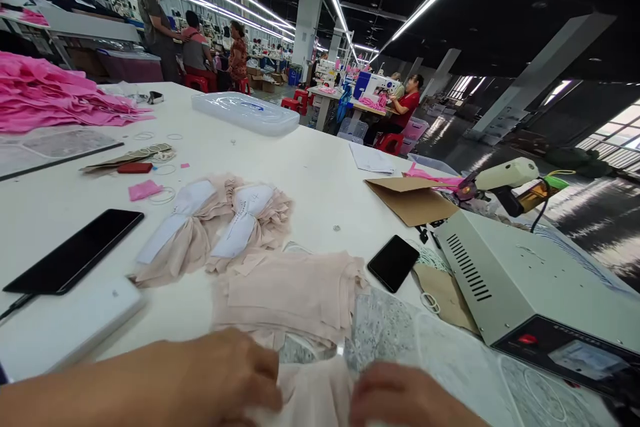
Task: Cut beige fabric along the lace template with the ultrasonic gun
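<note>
A pale beige fabric piece lies close to me at the bottom of the head view, between my two hands. My left hand has its fingers curled at the fabric's left edge. At the opposite edge is my right hand, slightly blurred, with its fingers bent in on the cloth; its fingertips are partly hidden. Just beyond them lies a flat stack of beige fabric pieces. Two gathered fabric bundles, one on the left and one on the right, are wrapped in white paper bands with writing.
A tablet and a white box lie left. To the right are a phone, folded cardboard and a grey machine with a dial. Pink fabric and a plastic lid sit farther back. Several people work beyond.
</note>
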`<act>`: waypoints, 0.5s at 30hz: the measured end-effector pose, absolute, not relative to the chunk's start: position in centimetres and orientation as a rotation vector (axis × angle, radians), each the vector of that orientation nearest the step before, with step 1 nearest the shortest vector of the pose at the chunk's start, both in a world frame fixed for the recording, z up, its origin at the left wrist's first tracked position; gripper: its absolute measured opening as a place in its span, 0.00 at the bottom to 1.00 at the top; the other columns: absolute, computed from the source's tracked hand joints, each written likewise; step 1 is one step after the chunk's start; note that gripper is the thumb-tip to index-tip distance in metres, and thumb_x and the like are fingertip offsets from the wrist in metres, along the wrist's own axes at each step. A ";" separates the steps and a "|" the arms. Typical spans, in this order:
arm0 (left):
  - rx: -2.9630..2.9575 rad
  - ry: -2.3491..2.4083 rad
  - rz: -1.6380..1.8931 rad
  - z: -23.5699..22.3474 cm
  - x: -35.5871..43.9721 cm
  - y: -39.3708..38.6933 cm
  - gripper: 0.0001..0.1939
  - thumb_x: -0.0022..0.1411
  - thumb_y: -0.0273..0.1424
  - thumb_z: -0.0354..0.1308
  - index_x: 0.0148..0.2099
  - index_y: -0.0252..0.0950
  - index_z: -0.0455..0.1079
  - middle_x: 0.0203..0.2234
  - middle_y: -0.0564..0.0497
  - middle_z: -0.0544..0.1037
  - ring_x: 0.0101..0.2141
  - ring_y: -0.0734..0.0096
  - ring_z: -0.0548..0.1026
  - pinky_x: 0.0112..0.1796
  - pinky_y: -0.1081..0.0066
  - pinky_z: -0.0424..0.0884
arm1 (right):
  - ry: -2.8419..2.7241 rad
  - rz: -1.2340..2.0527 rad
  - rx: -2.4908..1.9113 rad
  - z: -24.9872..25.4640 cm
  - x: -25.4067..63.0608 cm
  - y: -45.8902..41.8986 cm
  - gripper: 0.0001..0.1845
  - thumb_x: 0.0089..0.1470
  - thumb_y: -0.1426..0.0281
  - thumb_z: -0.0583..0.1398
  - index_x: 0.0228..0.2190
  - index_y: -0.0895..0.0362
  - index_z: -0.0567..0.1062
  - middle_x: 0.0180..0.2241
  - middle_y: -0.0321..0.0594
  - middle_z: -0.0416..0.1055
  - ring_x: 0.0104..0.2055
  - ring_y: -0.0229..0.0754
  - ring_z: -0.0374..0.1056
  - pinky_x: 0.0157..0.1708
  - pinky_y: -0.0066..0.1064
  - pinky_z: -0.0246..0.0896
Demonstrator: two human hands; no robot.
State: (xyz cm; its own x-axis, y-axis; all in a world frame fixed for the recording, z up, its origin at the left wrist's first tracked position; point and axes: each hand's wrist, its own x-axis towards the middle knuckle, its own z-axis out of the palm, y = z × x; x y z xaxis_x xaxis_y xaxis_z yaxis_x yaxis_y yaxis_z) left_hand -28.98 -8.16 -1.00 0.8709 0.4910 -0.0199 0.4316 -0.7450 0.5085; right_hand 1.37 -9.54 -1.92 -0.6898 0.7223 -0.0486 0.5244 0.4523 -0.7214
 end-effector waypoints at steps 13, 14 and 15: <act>2.687 1.225 0.395 -7.7 -25.8 3.2 0.08 0.64 0.28 0.56 0.45 0.35 0.72 0.37 0.46 0.75 0.37 0.61 0.74 0.40 0.64 0.69 | -2.073 0.683 -1.344 -6.8 -0.7 4.1 0.07 0.50 0.75 0.59 0.28 0.53 0.78 0.31 0.37 0.73 0.28 0.37 0.67 0.32 0.31 0.65; 2.698 1.218 0.419 -7.8 -25.9 3.0 0.07 0.65 0.27 0.55 0.44 0.35 0.72 0.36 0.46 0.75 0.37 0.62 0.74 0.40 0.64 0.68 | -2.074 0.672 -1.325 -6.6 -0.6 3.8 0.07 0.51 0.74 0.59 0.28 0.53 0.77 0.34 0.38 0.73 0.31 0.38 0.68 0.35 0.32 0.65; 2.708 1.212 0.442 -7.9 -25.9 2.7 0.07 0.65 0.26 0.53 0.42 0.35 0.72 0.35 0.46 0.74 0.36 0.62 0.73 0.40 0.64 0.68 | -2.081 0.665 -1.306 -6.3 -0.4 3.3 0.07 0.52 0.74 0.58 0.28 0.53 0.77 0.35 0.39 0.73 0.35 0.39 0.69 0.38 0.32 0.65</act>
